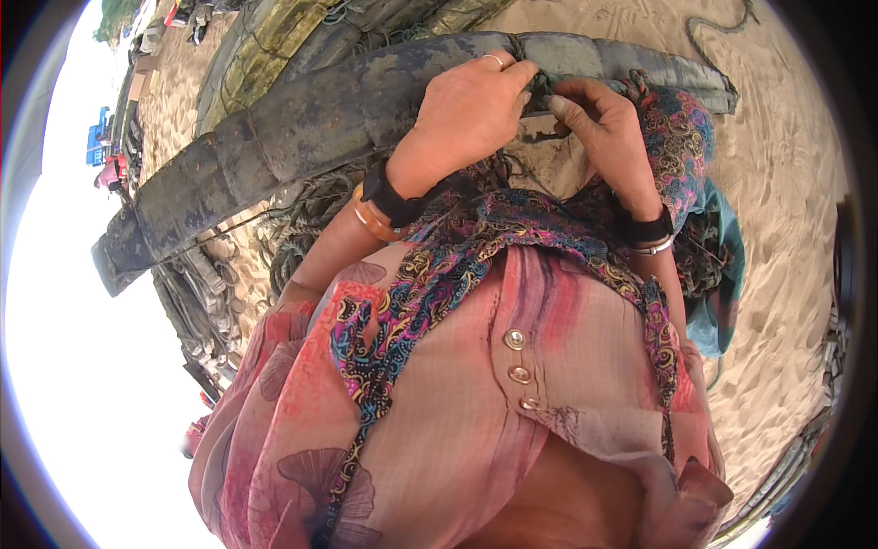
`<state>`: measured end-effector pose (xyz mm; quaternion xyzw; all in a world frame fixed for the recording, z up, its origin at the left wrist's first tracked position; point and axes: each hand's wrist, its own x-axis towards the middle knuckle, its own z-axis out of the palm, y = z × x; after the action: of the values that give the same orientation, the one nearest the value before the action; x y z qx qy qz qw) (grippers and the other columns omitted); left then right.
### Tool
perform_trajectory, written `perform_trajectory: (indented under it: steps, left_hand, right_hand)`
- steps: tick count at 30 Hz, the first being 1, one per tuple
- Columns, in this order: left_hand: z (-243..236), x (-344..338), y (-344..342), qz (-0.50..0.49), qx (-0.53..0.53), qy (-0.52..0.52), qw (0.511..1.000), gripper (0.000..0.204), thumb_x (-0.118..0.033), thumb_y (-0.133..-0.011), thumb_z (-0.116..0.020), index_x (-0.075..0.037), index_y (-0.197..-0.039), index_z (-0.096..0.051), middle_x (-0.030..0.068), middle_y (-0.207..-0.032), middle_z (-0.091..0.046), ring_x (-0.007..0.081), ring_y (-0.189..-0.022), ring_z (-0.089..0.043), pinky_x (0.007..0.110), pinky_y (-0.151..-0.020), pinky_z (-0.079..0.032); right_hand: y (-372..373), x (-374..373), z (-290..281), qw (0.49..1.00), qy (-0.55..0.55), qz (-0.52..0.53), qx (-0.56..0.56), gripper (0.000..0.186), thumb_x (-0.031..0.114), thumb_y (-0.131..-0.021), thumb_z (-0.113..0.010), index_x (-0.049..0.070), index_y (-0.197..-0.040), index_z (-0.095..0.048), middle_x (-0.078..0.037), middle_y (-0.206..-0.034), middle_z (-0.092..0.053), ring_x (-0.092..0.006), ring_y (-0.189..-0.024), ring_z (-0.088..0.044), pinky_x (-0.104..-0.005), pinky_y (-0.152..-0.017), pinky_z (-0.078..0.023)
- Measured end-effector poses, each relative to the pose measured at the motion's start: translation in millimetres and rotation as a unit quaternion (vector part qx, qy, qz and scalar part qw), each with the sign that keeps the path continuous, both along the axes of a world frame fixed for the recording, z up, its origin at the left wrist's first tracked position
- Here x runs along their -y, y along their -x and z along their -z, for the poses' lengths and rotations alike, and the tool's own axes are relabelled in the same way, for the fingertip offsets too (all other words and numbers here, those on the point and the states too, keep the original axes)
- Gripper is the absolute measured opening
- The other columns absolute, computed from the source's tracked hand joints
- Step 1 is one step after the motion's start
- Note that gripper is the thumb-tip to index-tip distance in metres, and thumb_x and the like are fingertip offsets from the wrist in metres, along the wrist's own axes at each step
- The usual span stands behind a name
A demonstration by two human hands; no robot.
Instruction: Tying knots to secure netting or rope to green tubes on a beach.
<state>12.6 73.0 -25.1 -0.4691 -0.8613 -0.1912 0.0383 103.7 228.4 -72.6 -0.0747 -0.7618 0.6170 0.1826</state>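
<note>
left hand (471, 105) and right hand (601, 126), curled nearly closed, pinch dark cord (541, 84) at a grey strip (302, 133).

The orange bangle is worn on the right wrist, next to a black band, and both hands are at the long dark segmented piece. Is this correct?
Not quite: the head view shows the orange bangle on the left hand's wrist, not the right. It is next to a black band, and both hands are at the long dark segmented piece.
</note>
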Motion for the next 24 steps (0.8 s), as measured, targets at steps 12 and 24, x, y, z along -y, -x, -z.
perform_trajectory:
  steps: [12, 24]
  left_hand:
    - [9, 1, 11, 0.04, 0.117, -0.026, 0.992, 0.037, -0.013, -0.081, -0.06, -0.003, -0.116, -0.059, 0.0236, -0.09, -0.063, 0.0381, -0.081, -0.062, 0.041, -0.071, -0.049]
    - [7, 3, 8, 0.012, 0.111, -0.037, 0.993, 0.032, -0.015, -0.084, -0.059, -0.001, -0.112, -0.059, 0.0196, -0.074, -0.062, 0.0291, -0.065, -0.064, 0.037, -0.061, -0.048]
  right_hand:
    - [20, 17, 9, 0.972, -0.204, 0.114, -0.038, 0.014, 0.014, -0.08, -0.062, 0.0, -0.084, -0.064, -0.019, -0.075, -0.063, -0.0379, -0.07, -0.06, -0.0428, -0.062, -0.047]
    - [10, 4, 5, 0.994, -0.08, 0.074, 0.001, 0.012, 0.009, -0.081, -0.065, -0.002, -0.085, -0.064, -0.014, -0.072, -0.064, -0.0191, -0.065, -0.062, -0.0318, -0.06, -0.047]
